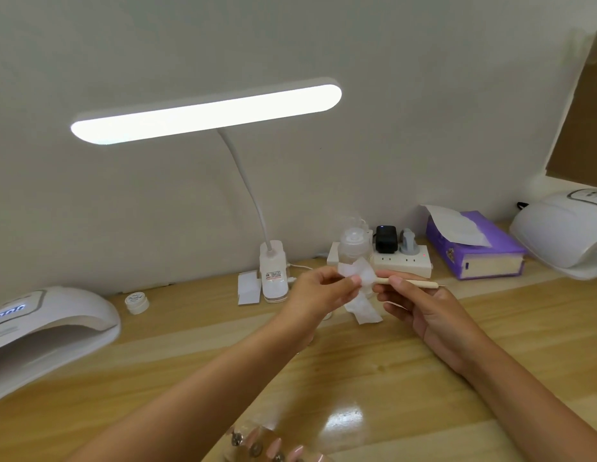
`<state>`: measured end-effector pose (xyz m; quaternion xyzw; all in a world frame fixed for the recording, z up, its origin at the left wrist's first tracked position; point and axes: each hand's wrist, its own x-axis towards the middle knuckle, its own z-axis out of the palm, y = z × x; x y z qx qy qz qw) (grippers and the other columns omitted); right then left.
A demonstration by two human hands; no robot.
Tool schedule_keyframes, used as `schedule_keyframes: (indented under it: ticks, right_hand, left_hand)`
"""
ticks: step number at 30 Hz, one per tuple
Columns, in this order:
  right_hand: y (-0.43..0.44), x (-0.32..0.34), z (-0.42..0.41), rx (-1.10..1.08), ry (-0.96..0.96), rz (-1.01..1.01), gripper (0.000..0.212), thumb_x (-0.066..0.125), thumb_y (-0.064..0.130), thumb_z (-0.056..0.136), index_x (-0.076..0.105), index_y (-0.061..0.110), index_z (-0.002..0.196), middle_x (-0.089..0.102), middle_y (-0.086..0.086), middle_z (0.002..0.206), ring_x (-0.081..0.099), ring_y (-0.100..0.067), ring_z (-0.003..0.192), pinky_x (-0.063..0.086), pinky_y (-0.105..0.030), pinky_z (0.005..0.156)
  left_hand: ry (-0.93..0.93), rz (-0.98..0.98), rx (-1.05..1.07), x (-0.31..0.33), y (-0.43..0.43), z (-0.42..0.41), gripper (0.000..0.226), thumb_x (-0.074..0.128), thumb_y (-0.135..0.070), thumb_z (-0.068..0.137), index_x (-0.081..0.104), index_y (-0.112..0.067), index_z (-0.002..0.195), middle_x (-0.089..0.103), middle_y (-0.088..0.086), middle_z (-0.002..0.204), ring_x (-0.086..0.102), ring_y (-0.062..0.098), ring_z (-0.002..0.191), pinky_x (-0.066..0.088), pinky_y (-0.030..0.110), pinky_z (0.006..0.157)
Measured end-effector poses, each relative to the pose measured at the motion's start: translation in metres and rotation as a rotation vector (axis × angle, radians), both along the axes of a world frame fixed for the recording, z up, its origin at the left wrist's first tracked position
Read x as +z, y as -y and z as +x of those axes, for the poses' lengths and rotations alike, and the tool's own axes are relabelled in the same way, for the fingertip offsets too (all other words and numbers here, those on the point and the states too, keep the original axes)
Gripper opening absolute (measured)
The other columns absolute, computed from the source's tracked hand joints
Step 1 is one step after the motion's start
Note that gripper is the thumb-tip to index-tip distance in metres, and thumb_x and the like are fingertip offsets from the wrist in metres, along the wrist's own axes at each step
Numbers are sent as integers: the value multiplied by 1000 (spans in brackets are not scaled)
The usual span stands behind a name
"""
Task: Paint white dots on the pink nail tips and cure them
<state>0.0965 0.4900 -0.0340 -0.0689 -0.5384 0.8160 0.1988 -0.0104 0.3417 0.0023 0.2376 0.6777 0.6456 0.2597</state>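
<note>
My left hand [319,290] pinches a crumpled white wipe [359,278] around one end of a cream dotting pen [414,282]. My right hand [414,308] grips the pen's shaft just right of the wipe; the pen's thin tip points right. Both hands are raised above the wooden table [390,361]. Several pink nail tips [273,446] sit on a clear stand at the bottom edge, near my left forearm. A small white gel pot [137,303] stands at the back left. One white curing lamp [40,331] lies at the left with its display lit, another curing lamp [564,231] at the far right.
A lit white desk lamp [207,110] rises from a clip base [273,275] by the wall. A clear pump bottle [354,246], a power strip [404,261] with plugs and a purple tissue box [474,251] line the back. White pads [248,288] lie beside the clip base.
</note>
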Motion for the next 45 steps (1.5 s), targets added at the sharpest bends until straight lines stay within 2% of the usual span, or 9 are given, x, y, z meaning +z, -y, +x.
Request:
schedule_keyframes:
  ticks: [7, 14, 16, 18, 21, 25, 29, 38, 45]
  right_hand:
    - [-5, -5, -1, 80, 4, -17, 28, 59, 25, 83, 79, 11, 96, 74, -13, 90, 71, -12, 81, 57, -19, 70]
    - [-2, -6, 2, 162, 43, 77, 30, 57, 26, 82, 78, 11, 100, 74, -11, 88, 71, -12, 81, 57, -20, 71]
    - [-6, -5, 3, 115, 16, 60, 28, 56, 24, 85, 78, 13, 99, 74, -9, 90, 71, -11, 83, 57, -20, 73]
    - [-8, -6, 2, 95, 1, 64, 28, 55, 23, 87, 77, 14, 101, 74, -8, 94, 70, -11, 85, 57, -21, 75]
    - [-10, -11, -4, 99, 18, 79, 28, 59, 27, 87, 76, 15, 105, 74, -7, 95, 70, -11, 86, 57, -22, 73]
    - [-16, -14, -4, 63, 75, 85, 39, 82, 48, 69, 76, 21, 96, 69, 1, 83, 68, -7, 79, 57, -25, 68]
    - [-20, -16, -2, -17, 80, 77, 34, 79, 51, 72, 73, 26, 95, 66, 5, 80, 66, -5, 76, 57, -24, 67]
    - [26, 8, 3, 143, 4, 249, 28, 54, 26, 88, 73, 20, 108, 72, -7, 101, 69, -13, 91, 57, -22, 76]
    - [41, 26, 7, 343, 95, 399, 30, 56, 29, 86, 74, 18, 107, 72, -12, 100, 69, -17, 94, 58, -27, 78]
  left_hand:
    - [-664, -307, -51, 9, 16, 4, 29, 52, -41, 96, 57, -32, 69, 56, -11, 62, 48, 4, 57, 41, 23, 57]
    - [-614, -243, 35, 14, 83, -12, 47, 47, -45, 97, 54, -27, 54, 54, -12, 53, 49, 4, 53, 42, 24, 60]
    - [-556, -411, 202, 15, 122, -46, 26, 58, -41, 93, 71, -18, 93, 70, -4, 91, 63, 10, 84, 48, 32, 81]
    - [-453, -899, 333, 7, 164, -65, 77, 65, -40, 88, 29, -9, 149, 32, 10, 152, 35, 26, 137, 32, 41, 111]
    - [-520, -1036, 429, -16, 206, -57, 95, 58, -35, 93, -13, -10, 151, -22, 7, 159, -13, 27, 147, 3, 37, 118]
    - [-624, -938, 334, -25, 218, -13, 65, 49, -31, 96, 17, -22, 152, 2, -4, 161, -5, 17, 146, 5, 35, 117]
    - [-682, -906, 13, -25, 218, 34, 45, 55, -33, 90, 46, -36, 135, 35, -15, 139, 22, 12, 131, 22, 26, 111]
    - [-643, -709, -79, -33, 196, 57, 51, 70, -49, 79, 50, -41, 126, 44, -22, 112, 37, -2, 111, 36, 18, 97]
    - [-797, -751, 11, -40, 191, 54, 41, 64, -71, 63, 46, -44, 89, 48, -24, 93, 39, -5, 93, 40, 19, 82]
